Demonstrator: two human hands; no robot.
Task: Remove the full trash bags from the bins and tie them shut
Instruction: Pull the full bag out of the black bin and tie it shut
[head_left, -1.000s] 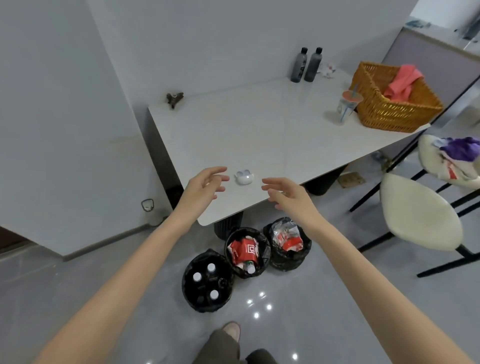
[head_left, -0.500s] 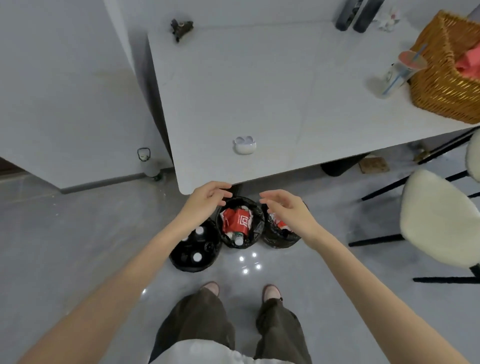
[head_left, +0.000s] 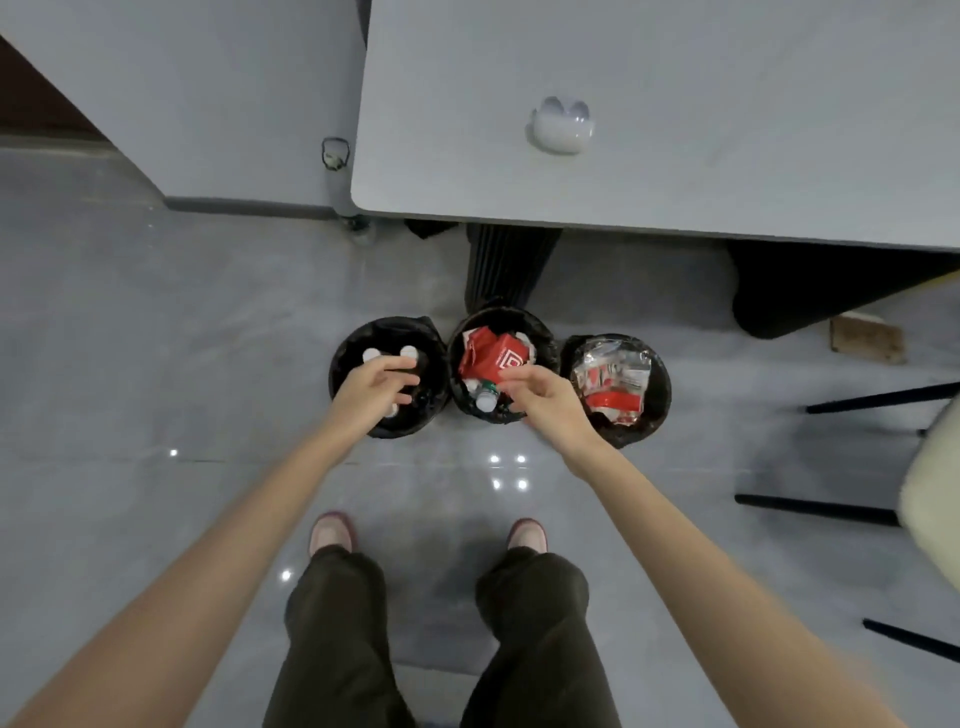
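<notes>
**A:** Where are your hands?

**B:** My left hand hovers over the left bin, fingers loosely curled around nothing. My right hand is just as empty above the near rim of the middle bin. I can't tell if either touches a liner.

**A:** And the bags?

**B:** All three sit in their bins, thin glossy black film folded over round rims. White bottle caps show past my left fingers. A stiff red carton lies just beyond my right fingertips. The right bin, outboard of that hand, holds crinkly clear wrappers.

**A:** How would you take one?

**B:** I'd pinch the folded film on opposite sides, peel it off the rim, gather it and lift straight up. The carton's corners could tear it.
</notes>
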